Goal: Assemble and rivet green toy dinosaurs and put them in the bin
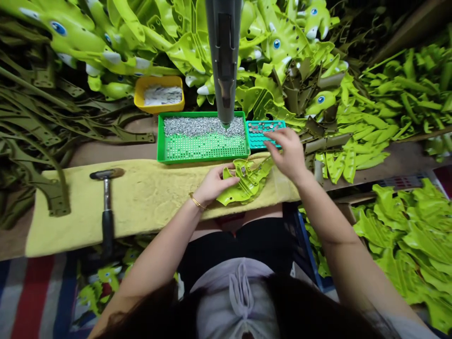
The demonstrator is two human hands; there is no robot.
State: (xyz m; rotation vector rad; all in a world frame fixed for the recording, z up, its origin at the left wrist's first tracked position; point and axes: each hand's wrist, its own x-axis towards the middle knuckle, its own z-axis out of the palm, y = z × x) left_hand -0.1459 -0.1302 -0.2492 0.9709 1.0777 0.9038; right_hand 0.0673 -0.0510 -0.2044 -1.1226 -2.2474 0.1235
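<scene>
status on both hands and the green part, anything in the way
Left hand holding green part. Right hand at teal tray, pinch unclear. Grey tool hangs by green tray, apart from both hands.

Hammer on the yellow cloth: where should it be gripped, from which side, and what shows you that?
Probably best by the black grip, from the person's near side: the hammer lies with its head away from the body, the grip pointing nearer, its end reaching past the near edge of the yellow cloth. The left hand is closer, but holds a green part.
</scene>
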